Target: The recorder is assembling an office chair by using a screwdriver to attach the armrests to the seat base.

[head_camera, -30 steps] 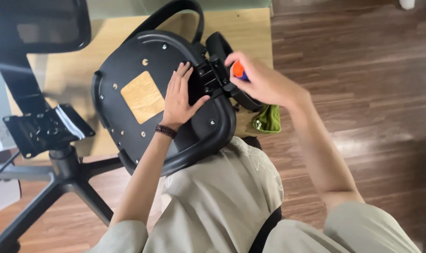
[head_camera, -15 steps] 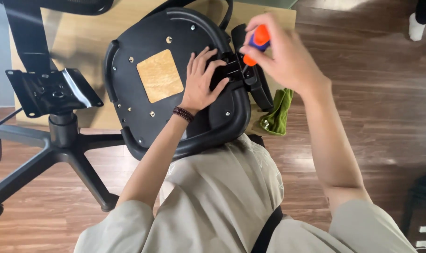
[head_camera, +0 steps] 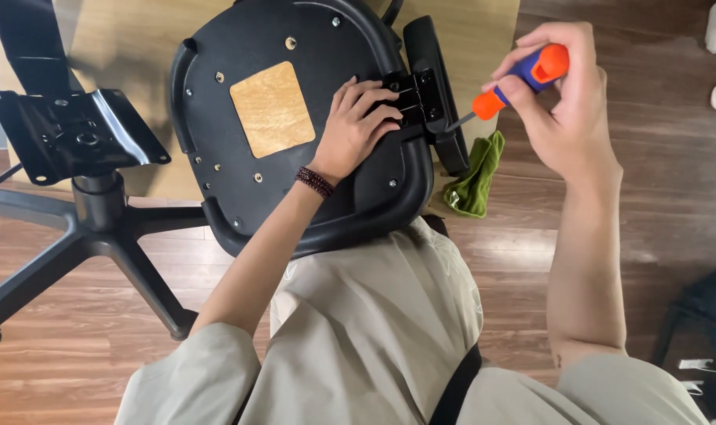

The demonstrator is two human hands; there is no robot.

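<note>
While the left hand lay flat with spread fingers, holding nothing, on the underside of the upturned black seat, pinning the bracket at its three o'clock edge, the right hand was closed tightly around the orange and blue screwdriver, its tip just touching the armrest beside that bracket. To do this well, the tip probably needed to sit squarely in the screw head, shaft in line with it, with steady pressure inward. At nine o'clock stood the chair base; a green cloth lay at four o'clock.
</note>
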